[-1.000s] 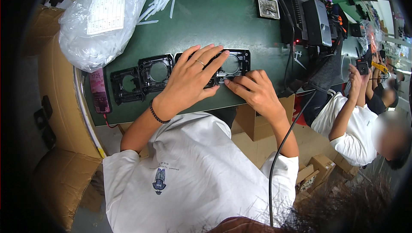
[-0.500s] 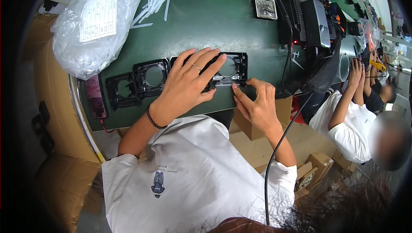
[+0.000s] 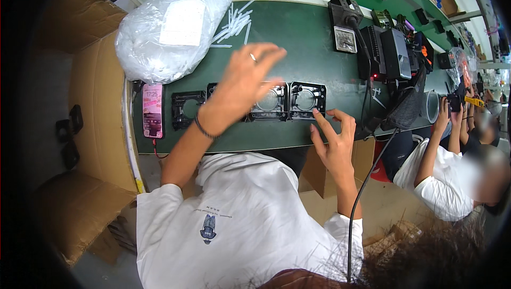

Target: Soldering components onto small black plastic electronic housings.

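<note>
Several black plastic frames with round openings stand in a row on the green table, partly covered by my left arm and hand. My left hand (image 3: 246, 84) is raised over the middle of the row, slightly smeared by motion, its fingers stretched out and nothing seen in them. At the right end lies a black frame (image 3: 322, 97). The index fingertip of my right hand (image 3: 338, 137) is at that frame's near right edge, with thumb and fingers apart. The leftmost black frame (image 3: 178, 110) sits beside a pink-screened phone (image 3: 153, 111).
A clear plastic bag (image 3: 138, 38) with a paper sheet fills the far left, beside loose translucent strips (image 3: 232, 27). Dark boxy equipment (image 3: 396, 52) and a black cable (image 3: 352, 225) are at right. Farther right a co-worker's hands (image 3: 444, 116) hold something dark.
My left hand has lifted off the frames, fingers swinging up and away. My right hand stays near the right-end frame, fingers spread wider. The whole view has shifted.
</note>
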Demonstrator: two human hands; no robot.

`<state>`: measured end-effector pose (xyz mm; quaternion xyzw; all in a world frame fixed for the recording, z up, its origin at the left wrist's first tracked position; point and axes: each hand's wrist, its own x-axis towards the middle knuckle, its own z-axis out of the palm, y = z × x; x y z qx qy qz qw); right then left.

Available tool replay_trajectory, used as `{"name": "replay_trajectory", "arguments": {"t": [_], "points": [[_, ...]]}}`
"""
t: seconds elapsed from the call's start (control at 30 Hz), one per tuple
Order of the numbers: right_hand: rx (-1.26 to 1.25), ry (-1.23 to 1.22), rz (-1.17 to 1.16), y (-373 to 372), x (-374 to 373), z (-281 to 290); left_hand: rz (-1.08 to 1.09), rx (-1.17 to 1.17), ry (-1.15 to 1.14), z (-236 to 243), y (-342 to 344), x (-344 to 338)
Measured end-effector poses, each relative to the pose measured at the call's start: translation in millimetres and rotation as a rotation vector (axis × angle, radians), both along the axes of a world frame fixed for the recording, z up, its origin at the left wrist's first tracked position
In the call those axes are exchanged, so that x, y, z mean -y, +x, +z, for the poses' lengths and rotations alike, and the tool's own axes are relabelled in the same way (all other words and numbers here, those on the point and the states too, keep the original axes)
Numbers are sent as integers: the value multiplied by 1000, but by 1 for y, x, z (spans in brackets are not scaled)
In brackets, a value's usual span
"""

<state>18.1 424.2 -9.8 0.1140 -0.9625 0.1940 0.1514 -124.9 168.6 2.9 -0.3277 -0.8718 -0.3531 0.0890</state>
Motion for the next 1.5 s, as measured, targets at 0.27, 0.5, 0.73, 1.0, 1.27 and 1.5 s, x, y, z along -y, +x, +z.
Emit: {"name": "replay_trajectory", "arguments": {"t": [0.27,0.5,0.73,1.0,1.27,1.5], "points": [[25,-721,-175,-38,-7,-6,-160,156,-127,-1,16,3],[135,-1465,-275,-161,-22,-26,-193,60,-271,-29,31,-33],[-216,-889,-395,-194,-36,-31,-173,34,-207,-22,34,-40],[-512,-1121,-286,-69,-25,-40,-162,148,-4,-17,13,-42],[-383,-1128,-253,-12,-7,-80,-7,119,137,-27,-2,-31],[-334,-1047,-267,-8,-4,-82,-3,114,150,-27,-1,-33]]}}
